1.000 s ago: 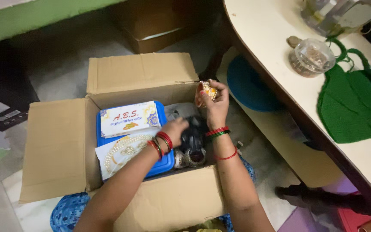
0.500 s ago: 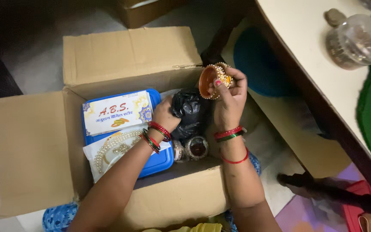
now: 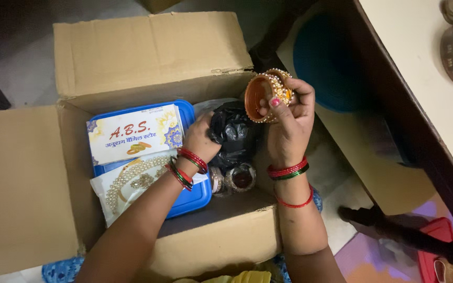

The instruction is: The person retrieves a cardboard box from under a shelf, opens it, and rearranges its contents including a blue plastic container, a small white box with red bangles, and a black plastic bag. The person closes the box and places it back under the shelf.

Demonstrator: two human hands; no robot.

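Two hands worked over an open cardboard box (image 3: 132, 57). Right hand (image 3: 289, 118) was raised above the box's right wall, fingers curled shut around a stack of beaded orange-gold bangles (image 3: 266, 94), hollow side turned upward, seemingly for viewing. Left hand (image 3: 201, 140) was down inside the box, fingers closed on a black plastic bag (image 3: 237, 133) beside the blue lidded container (image 3: 190, 196).

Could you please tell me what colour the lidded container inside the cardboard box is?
The lidded container is blue, seen in the head view.
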